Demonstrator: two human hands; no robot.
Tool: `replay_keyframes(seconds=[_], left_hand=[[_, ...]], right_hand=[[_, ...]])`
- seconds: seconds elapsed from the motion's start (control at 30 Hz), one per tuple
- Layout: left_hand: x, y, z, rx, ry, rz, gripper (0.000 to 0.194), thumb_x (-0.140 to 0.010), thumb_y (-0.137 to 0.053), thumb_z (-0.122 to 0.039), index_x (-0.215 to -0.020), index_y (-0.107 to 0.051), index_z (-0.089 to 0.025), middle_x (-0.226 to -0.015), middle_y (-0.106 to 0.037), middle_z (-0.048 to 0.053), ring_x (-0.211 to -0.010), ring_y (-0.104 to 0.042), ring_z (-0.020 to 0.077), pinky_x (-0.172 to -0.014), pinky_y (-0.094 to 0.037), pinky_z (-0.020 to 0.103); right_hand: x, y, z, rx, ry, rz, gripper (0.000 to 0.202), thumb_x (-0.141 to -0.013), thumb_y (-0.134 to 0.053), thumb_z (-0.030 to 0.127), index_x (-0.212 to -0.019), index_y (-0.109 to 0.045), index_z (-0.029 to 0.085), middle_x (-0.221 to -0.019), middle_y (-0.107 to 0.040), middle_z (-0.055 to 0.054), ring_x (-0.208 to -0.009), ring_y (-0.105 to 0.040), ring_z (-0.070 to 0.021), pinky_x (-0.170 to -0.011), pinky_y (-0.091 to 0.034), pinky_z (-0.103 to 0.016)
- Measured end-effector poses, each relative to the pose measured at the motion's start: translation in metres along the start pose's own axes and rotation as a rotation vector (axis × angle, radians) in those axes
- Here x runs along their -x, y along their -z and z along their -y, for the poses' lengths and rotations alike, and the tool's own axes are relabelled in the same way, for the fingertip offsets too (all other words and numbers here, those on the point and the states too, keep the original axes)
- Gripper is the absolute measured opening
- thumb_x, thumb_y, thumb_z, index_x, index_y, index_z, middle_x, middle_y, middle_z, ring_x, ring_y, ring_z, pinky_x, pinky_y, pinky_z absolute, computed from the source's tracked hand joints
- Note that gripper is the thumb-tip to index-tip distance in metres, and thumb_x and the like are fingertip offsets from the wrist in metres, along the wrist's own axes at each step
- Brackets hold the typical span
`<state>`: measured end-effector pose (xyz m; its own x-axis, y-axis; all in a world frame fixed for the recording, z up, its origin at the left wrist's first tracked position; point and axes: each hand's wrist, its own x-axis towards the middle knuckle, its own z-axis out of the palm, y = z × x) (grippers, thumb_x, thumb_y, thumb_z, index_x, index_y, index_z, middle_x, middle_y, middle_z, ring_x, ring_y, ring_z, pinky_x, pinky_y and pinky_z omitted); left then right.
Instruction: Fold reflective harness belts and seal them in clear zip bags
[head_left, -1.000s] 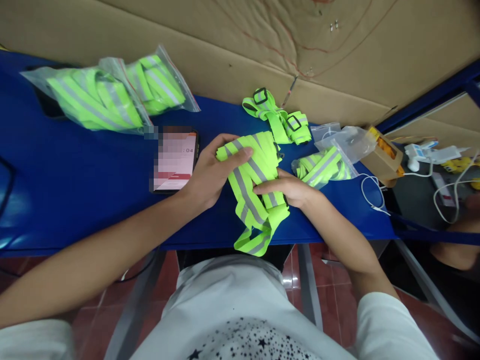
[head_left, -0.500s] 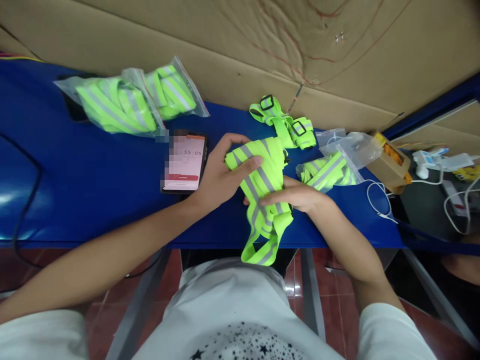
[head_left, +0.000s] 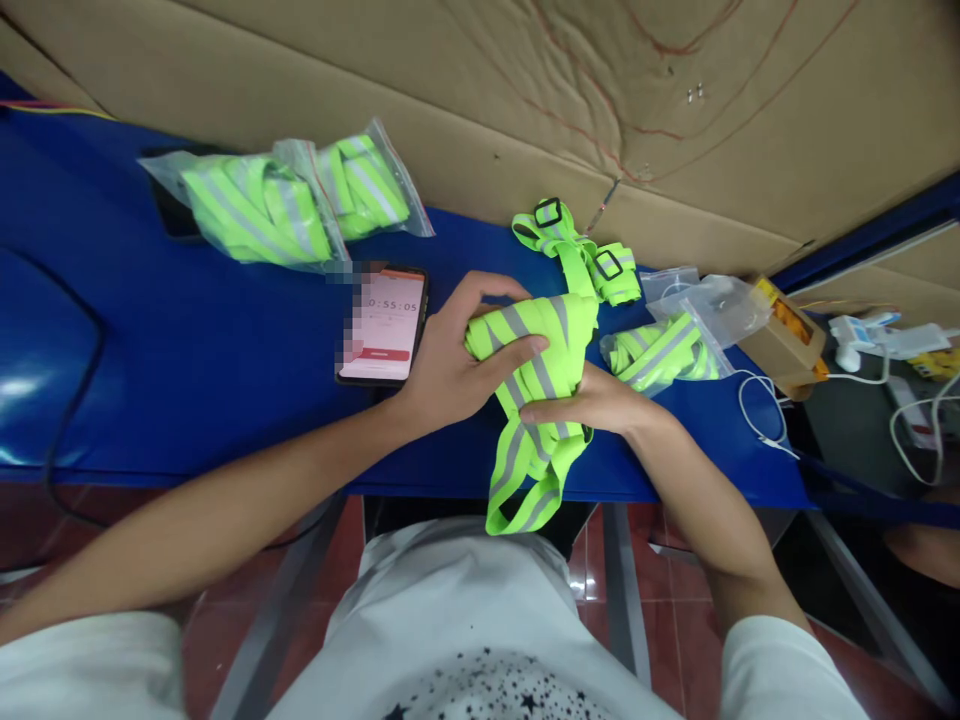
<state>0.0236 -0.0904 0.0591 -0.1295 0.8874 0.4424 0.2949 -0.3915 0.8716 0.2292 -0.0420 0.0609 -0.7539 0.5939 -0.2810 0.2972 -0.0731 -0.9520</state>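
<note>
A neon-green reflective strap with grey stripes is bunched into a folded bundle between my hands, over the front of the blue table. My left hand grips its left side, the thumb lying across the top layers. Lower on the right, my right hand is closed around the bundle, thumb in front and the other fingers mostly hidden behind. One loop hangs below toward the table's front edge. From the bundle's upper end the strap appears to run on to a part with black buckles lying at the back of the table.
Zip bags with green straps lie at the back left, near a phone showing a timer. Another bagged strap sits at the right beside a cardboard box and white cables. A cardboard wall borders the back.
The view has shifted slightly, so most things sit a little to the right. Both hands keep their hold on the strap bundle; its hanging loop has opened a bit wider.
</note>
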Motion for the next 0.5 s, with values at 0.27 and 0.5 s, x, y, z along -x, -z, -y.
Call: replay_keyframes(seconds=[0.27, 0.5], left_hand=[[-0.009, -0.011, 0.009, 0.501, 0.576, 0.179, 0.041, -0.078, -0.083, -0.049, -0.102, -0.062, -0.023, -0.093, -0.068, 0.002, -0.08, -0.065, 0.0181, -0.067, -0.053, 0.028], [-0.007, 0.001, 0.013, -0.189, -0.223, 0.12, 0.045, -0.096, -0.066, -0.042, -0.135, -0.057, -0.023, -0.144, -0.056, 0.014, -0.133, -0.054, 0.0292, -0.111, -0.047, 0.044]], right_hand=[[-0.004, 0.001, -0.002, -0.077, -0.063, -0.073, 0.04, -0.081, -0.08, 0.034, -0.116, -0.07, 0.016, -0.114, -0.075, -0.008, -0.101, -0.072, -0.0246, -0.09, -0.058, -0.037], [-0.005, -0.002, -0.01, -0.023, 0.081, -0.143, 0.042, -0.084, -0.079, 0.037, -0.121, -0.069, 0.018, -0.123, -0.073, -0.006, -0.115, -0.067, -0.0265, -0.103, -0.053, -0.041]])
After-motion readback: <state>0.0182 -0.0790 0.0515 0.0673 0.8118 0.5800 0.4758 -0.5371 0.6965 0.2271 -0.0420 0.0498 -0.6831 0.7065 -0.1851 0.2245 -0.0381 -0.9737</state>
